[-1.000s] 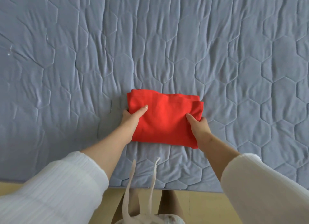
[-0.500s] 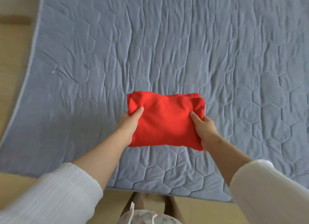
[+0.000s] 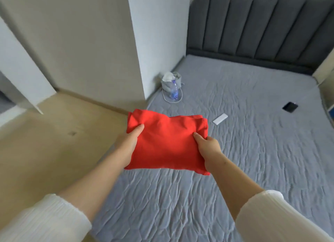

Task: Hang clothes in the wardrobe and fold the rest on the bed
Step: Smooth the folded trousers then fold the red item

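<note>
A folded red garment (image 3: 166, 142) is held in the air above the near left part of the grey quilted bed (image 3: 253, 133). My left hand (image 3: 127, 144) grips its left edge, thumb on top and fingers hidden beneath. My right hand (image 3: 207, 147) grips its right edge the same way. The garment keeps its folded rectangular shape, sagging a little at the near edge.
A grey bag (image 3: 170, 83) with a water bottle (image 3: 174, 92) sits on the bed by the white wall corner (image 3: 137, 51). A white flat object (image 3: 220, 119) and a black phone (image 3: 290, 107) lie further on. The dark headboard (image 3: 262, 28) is far. Wooden floor (image 3: 45, 142) lies left.
Both hands lifted the folded red garment off the bed. My view swung up and left, bringing the floor, wall and headboard into sight.
</note>
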{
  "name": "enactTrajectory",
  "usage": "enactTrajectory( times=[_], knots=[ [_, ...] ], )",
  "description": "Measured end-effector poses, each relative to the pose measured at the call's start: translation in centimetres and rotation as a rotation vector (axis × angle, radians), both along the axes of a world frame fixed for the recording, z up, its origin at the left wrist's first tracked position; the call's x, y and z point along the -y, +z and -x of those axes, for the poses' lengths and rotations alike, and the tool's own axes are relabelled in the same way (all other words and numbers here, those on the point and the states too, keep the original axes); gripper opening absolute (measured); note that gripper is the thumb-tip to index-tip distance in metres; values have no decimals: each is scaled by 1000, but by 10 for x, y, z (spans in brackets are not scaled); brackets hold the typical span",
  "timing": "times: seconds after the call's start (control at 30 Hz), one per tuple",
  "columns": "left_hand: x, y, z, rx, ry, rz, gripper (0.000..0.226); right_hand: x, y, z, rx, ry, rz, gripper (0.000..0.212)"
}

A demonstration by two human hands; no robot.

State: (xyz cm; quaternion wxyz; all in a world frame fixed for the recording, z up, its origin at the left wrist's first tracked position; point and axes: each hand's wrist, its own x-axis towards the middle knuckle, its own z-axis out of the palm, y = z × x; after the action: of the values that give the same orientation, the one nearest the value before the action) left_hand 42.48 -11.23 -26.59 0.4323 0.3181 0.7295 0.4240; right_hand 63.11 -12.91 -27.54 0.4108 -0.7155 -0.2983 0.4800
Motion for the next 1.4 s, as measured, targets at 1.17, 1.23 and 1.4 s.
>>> enactTrajectory(
  times=[1.17,1.23,1.4],
  knots=[
    [126,240,770,328,531,-364,56,-74,240,808,-418,1027,14,13],
    [112,244,807,259,533,-429,55,-91,242,850,-454,1060,27,11],
    [53,254,910,244,430,-417,17,-160,255,953,-550,1151,18,14]
  ],
)
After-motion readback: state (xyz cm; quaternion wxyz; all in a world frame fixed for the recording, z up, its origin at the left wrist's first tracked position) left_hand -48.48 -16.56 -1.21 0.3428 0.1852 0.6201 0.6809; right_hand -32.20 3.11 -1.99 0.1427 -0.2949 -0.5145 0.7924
